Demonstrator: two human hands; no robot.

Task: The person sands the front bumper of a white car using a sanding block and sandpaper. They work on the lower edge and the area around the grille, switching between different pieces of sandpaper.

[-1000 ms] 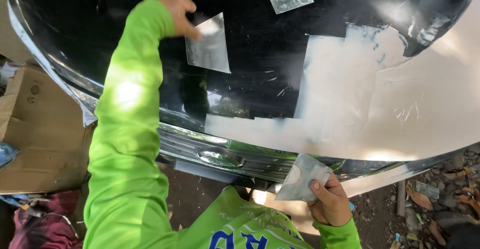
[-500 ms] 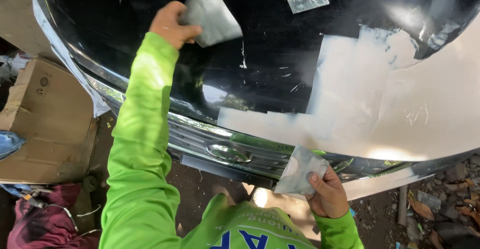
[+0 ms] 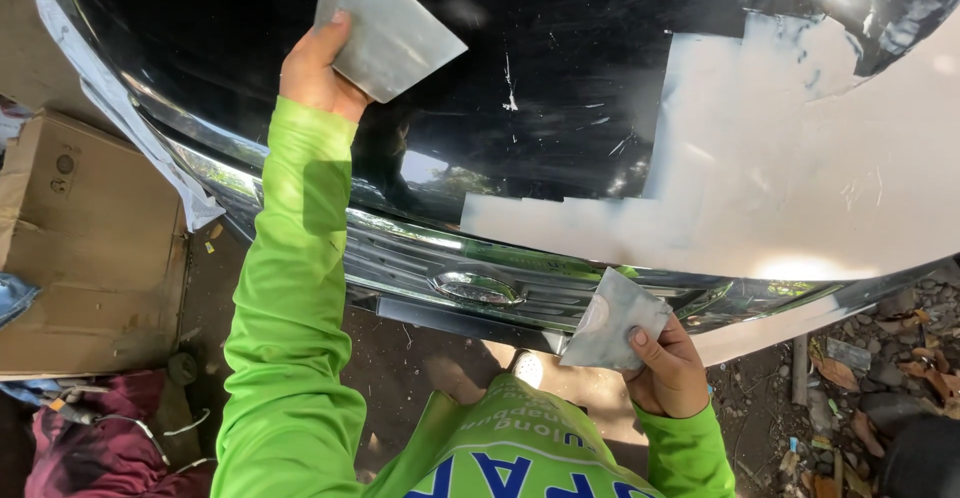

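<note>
Nearest the camera, a bright green long-sleeved shirt (image 3: 520, 448) fills the lower middle; just right of it the right hand (image 3: 668, 370) is clamped on a grey, filler-smeared spreader (image 3: 612, 320), thumb on its face, holding it in the air below the chrome grille (image 3: 470, 283); the spreader touches nothing but the hand. To the left, on the ground, lie a flattened cardboard box (image 3: 85, 258) and a dark red cloth (image 3: 110, 448); to the right, dry leaves and debris (image 3: 880, 378) cover the soil. Farther off, the green left sleeve runs up to the left hand (image 3: 315, 68), which grips a flat grey metal scraper plate (image 3: 385, 28) by its lower corner, fingers closed around the edge; the plate lies against the glossy black car hood (image 3: 560, 108). Right of it spreads a stepped patch of pale grey primer (image 3: 780, 178); scattered white scratches (image 3: 510, 83) mark the black paint between plate and patch.
</note>
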